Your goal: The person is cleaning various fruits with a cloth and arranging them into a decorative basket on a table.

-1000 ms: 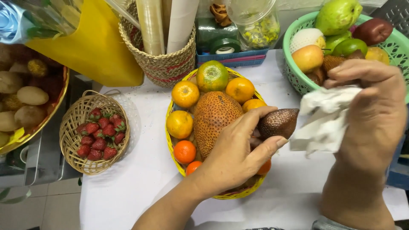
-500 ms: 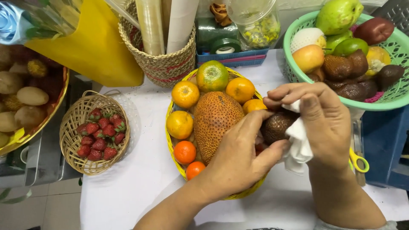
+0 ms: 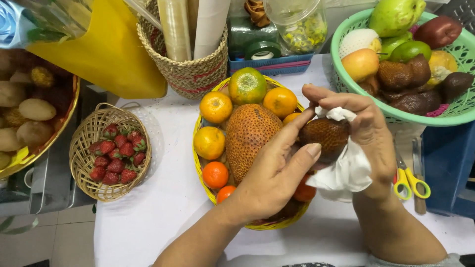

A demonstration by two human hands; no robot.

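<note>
**Mid-wipe on the scaly brown fruit**

So, from where I'm watching, I'd say this is somewhere in the middle of the job. The left hand is curled around the brown scaly fruit, thumb pressed on its near side, while the right hand pinches a white cloth against the fruit's right side. Both hands are closed on something, neither is spread wide. The fruit is held just above the right edge of the yellow basket, which sits mid-bench and is already packed with oranges, a greenish citrus and a big orange-brown bumpy fruit.

What looks done to me: the basket is mostly filled. What looks left: this piece isn't set down yet, and similar dark scaly fruits sit in the green basket at the far right, well apart from the hands.

The fruit itself is dark reddish-brown, oval, with fine overlapping scales and a faint sheen. I can't tell if it's damp or dusty. Cloth hangs loose below it.
</note>
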